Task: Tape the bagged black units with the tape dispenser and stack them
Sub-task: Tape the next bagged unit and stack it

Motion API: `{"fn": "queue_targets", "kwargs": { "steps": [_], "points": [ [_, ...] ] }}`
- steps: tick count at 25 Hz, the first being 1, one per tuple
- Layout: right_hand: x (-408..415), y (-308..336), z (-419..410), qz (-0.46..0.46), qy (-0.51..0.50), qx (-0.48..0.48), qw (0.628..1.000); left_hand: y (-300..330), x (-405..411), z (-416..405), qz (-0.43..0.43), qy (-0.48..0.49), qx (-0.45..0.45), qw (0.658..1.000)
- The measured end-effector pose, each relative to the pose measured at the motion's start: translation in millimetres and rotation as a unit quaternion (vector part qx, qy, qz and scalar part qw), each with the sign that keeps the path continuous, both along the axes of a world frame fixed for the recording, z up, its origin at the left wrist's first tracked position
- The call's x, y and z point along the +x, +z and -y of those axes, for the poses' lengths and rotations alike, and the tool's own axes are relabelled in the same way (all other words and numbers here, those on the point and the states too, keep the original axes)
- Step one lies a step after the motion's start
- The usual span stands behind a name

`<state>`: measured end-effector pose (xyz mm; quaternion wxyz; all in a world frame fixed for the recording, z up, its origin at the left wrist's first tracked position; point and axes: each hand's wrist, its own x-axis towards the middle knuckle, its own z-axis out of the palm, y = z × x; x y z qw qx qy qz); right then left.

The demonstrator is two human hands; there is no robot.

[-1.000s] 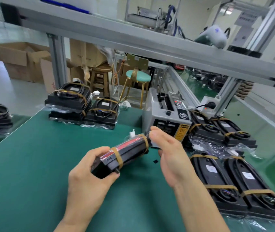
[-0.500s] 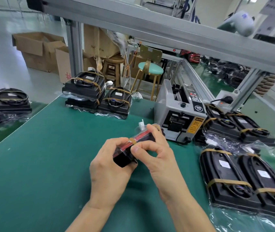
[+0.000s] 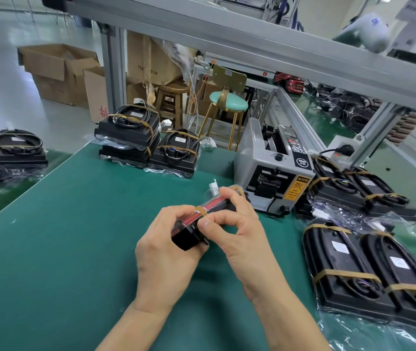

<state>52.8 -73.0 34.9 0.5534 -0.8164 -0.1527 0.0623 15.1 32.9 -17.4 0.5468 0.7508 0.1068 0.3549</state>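
A bagged black unit (image 3: pixel 189 236) with a red side and tan tape bands is held edge-up above the green mat (image 3: pixel 62 236), in the middle of the head view. My left hand (image 3: pixel 166 252) grips its near end from the left. My right hand (image 3: pixel 237 229) curls over the top, thumb and forefinger pinching the tape band on it. The grey tape dispenser (image 3: pixel 272 171) stands just behind, to the right. Taped units lie in a stack at the back (image 3: pixel 128 140) with one beside it (image 3: pixel 176 153), and more lie on the right (image 3: pixel 369 274).
More bagged units (image 3: pixel 354 191) sit right of the dispenser, and others lie on a neighbouring table at far left (image 3: pixel 12 150). An aluminium frame beam (image 3: pixel 252 44) crosses overhead. Stools and cardboard boxes (image 3: pixel 57 72) stand beyond the table's far edge.
My right hand has moved from the unit's far end to its near tape band and now pinches it. The unit stays in my left hand; the view shifted right.
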Motion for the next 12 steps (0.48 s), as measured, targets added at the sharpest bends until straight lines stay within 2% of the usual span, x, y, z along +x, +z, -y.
{"fn": "queue_targets", "kwargs": {
  "steps": [12],
  "points": [
    [-3.2,-2.8,-4.6,0.019,-0.027,0.001,0.999,3.4,-0.8,0.7,-0.006,0.020,0.015,1.000]
  ]
}}
